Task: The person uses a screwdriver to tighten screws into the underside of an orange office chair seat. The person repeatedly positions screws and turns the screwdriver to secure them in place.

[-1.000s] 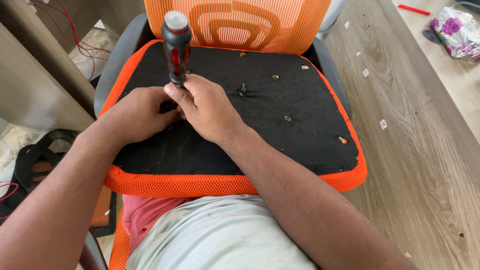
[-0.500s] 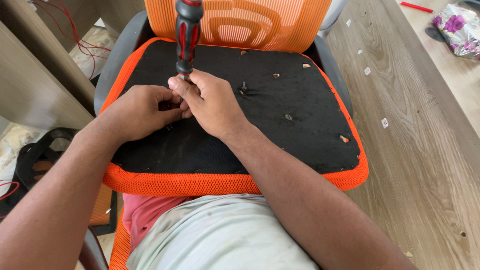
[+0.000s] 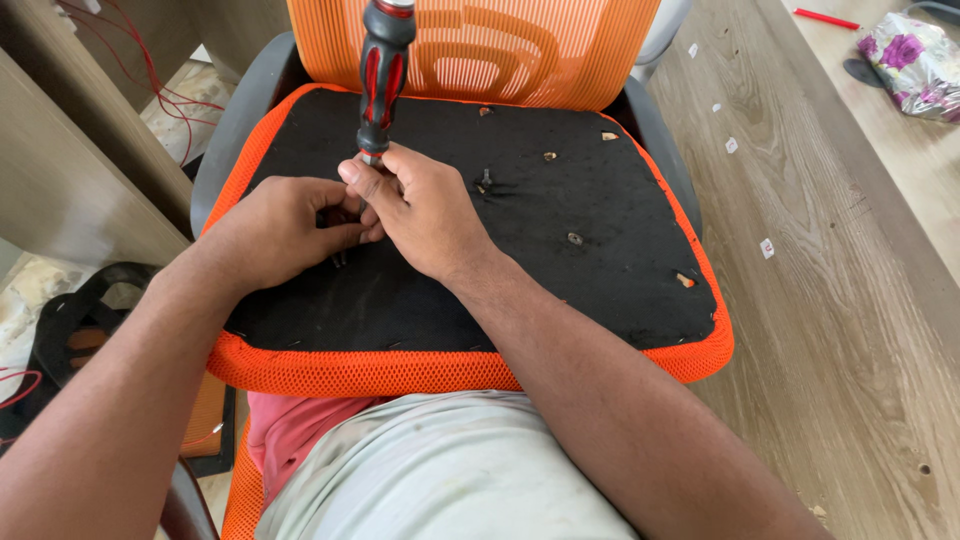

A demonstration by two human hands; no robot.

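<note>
A black seat underside [image 3: 560, 260] with an orange mesh rim lies before me, resting against an orange mesh chair back [image 3: 500, 50]. My right hand [image 3: 425, 215] pinches the metal shank of a red and black screwdriver [image 3: 383, 70], which stands nearly upright on the left part of the black panel. My left hand [image 3: 280, 230] rests on the panel right beside it, fingers curled at the screwdriver's tip. The tip itself is hidden by my fingers. Several small screw holes and fittings [image 3: 575, 238] dot the panel.
A wooden floor [image 3: 850, 300] stretches to the right, with small white scraps on it. A flowered bag [image 3: 915, 60] and a red pen [image 3: 825, 18] lie at the top right. Wooden furniture [image 3: 70, 170] and red wires [image 3: 150, 70] are on the left.
The screwdriver handle has risen and swung a little to the right. Both hands stayed together at its tip, shifting slightly up the panel.
</note>
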